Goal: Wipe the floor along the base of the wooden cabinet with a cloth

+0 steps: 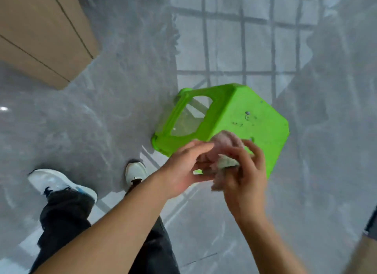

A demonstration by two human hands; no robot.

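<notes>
The grey marbled floor filled most of the view, glossy enough to mirror a window grid at upper right. The wooden cabinet stood at the upper left, its pale brown panels split by dark seams, and its base met the floor along a line running from the left edge toward the corner, then turning up and away along the cabinet's other face. That base strip lay up and to the left of the hands, well apart from them, so by my judgement the left hand was the nearer one, and the coming move would call for a crouch and a long reach across to the left. A bright green plastic stool sat tilted on the floor just beyond the hands, speckled with dark marks. Two white shoes and dark trousers showed at lower left, standing between cabinet and stool. The left hand was half curled, its fingers pinching one side of the cloth, while the right hand closed around the other side. The cloth was held up in the air between them, clear of the floor, in front of the stool: a small, crumpled, pinkish-grey rag, fuzzy and blurred, bunched rather than spread flat.
</notes>
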